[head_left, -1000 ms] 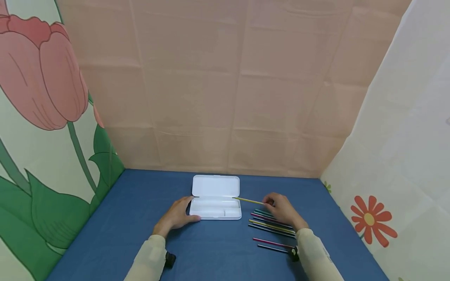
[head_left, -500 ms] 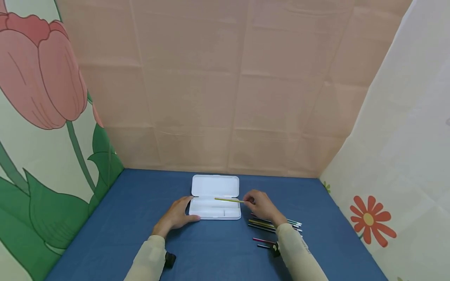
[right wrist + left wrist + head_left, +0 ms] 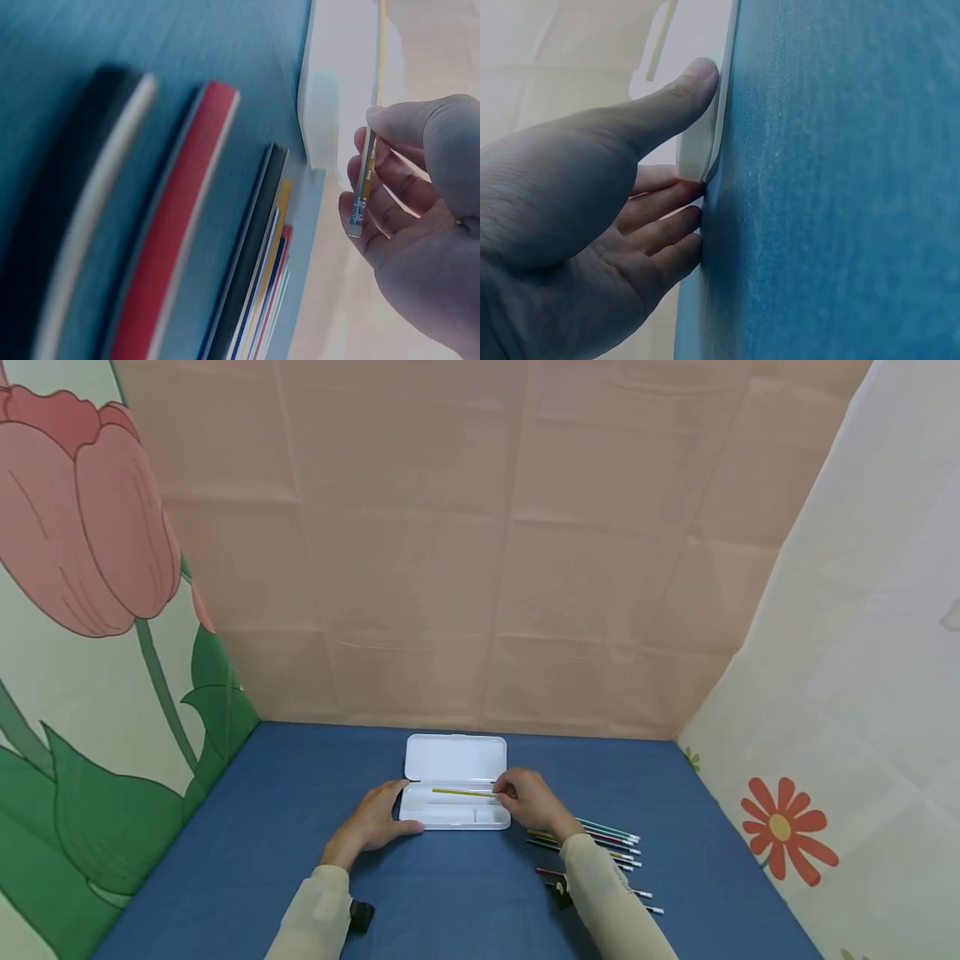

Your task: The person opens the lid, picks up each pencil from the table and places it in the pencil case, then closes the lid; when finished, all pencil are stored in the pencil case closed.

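A white plastic pencil case (image 3: 442, 816) lies open on the blue cloth, its lid (image 3: 456, 758) folded back. My left hand (image 3: 369, 823) grips its left end, thumb along the front wall and fingertips round the end (image 3: 697, 150). Between right thumb and fingers I pinch a yellow pencil (image 3: 459, 792) near one end; its length extends leftward over the case's rear compartment. The right hand (image 3: 531, 802) is over the case's right edge. In the right wrist view, the pencil (image 3: 366, 180) shows printed lettering near the pinched end.
Several pencils lie to the right, partly under my right forearm: a green one (image 3: 611, 829) among the group, and a red one (image 3: 176, 217) with a dark one (image 3: 67, 202) nearer me. A small divider (image 3: 475, 816) stands in the case's front compartment. Fabric walls surround the table.
My right hand has carried the yellow pencil leftward, from beside the case to above its rear compartment. The left hand stays at the case's left end.
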The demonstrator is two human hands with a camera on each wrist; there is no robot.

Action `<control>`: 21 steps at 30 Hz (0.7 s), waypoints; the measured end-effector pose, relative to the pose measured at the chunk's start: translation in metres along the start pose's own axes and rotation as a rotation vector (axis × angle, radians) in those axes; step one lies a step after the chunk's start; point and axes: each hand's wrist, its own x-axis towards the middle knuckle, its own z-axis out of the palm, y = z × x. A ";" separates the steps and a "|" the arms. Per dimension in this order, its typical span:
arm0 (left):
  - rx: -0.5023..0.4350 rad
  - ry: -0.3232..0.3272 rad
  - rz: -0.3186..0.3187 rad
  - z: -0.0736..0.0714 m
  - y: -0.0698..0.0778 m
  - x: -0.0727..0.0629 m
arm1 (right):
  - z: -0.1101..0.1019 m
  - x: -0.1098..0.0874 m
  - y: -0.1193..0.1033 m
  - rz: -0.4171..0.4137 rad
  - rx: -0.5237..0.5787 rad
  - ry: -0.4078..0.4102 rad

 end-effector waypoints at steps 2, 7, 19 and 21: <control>0.009 0.001 -0.010 0.000 0.002 0.000 | 0.003 0.002 -0.002 0.000 0.003 -0.004; 0.008 0.001 -0.016 0.001 0.001 0.001 | 0.007 0.009 -0.007 0.009 0.010 -0.016; 0.016 0.002 -0.012 0.002 -0.001 0.001 | 0.014 0.023 -0.018 0.002 -0.014 -0.044; 0.021 0.000 -0.012 0.002 0.000 0.001 | 0.015 0.024 -0.019 0.000 -0.014 -0.050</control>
